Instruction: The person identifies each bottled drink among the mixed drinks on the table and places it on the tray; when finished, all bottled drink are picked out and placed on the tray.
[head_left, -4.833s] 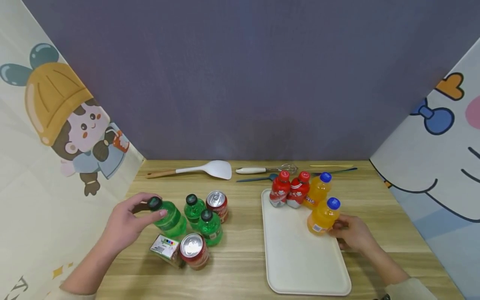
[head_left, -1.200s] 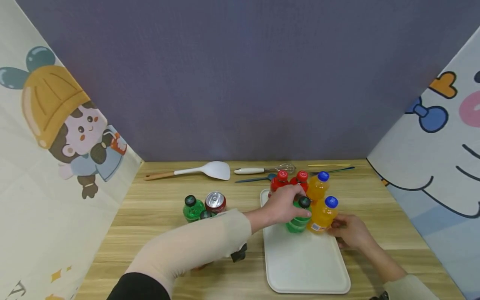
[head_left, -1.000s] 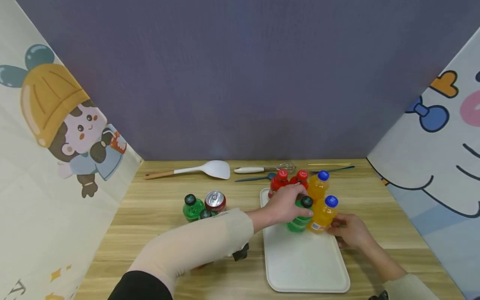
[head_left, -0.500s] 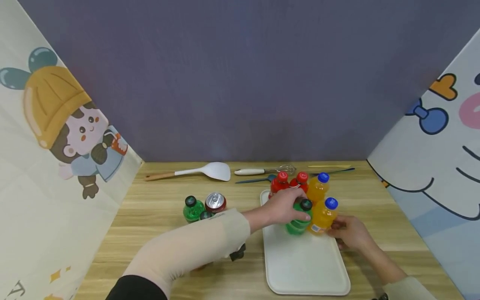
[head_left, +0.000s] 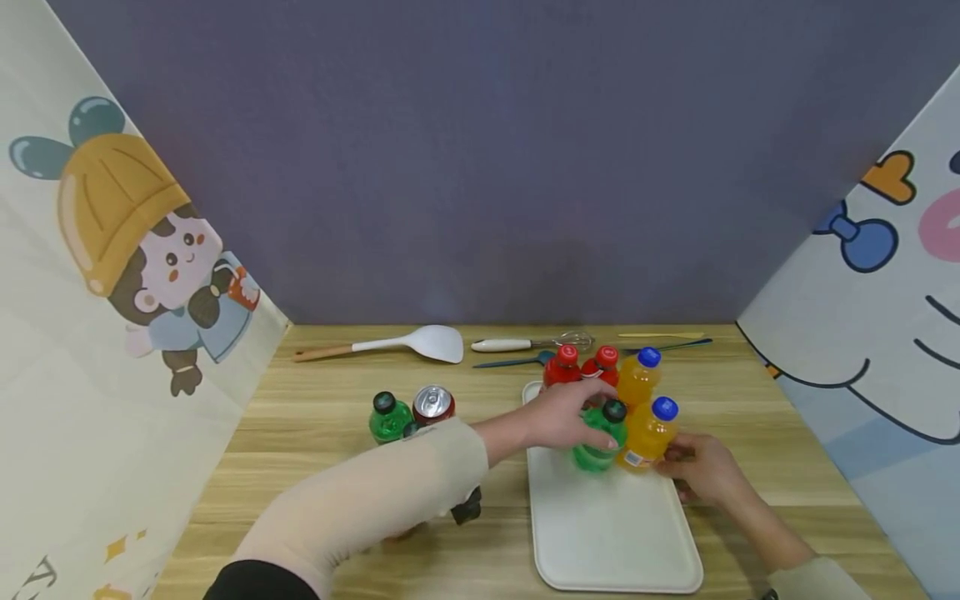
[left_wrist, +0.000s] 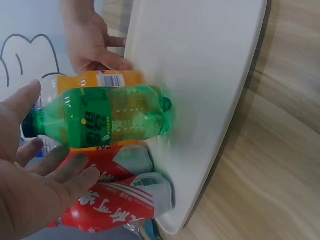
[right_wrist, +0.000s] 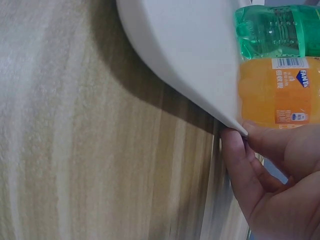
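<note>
Left hand [left_wrist: 35, 185] open, fingers spread by green bottle [left_wrist: 110, 117] standing on white tray [left_wrist: 200, 75]. Orange Fanta bottle [left_wrist: 100, 80] touches it; two red bottles [left_wrist: 120, 195] alongside. Right hand [left_wrist: 90, 42] at tray edge. Wooden bench [left_wrist: 270, 170] underneath.

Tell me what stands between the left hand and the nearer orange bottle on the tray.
The green bottle, upright on the tray, touching the orange bottle; the head view shows it.

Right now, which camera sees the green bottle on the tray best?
The left wrist view: the green bottle shows whole, cap to base, standing on the white tray with the left hand open around it. The head view shows it small, partly behind that hand. The right wrist view catches only part of it.
</note>
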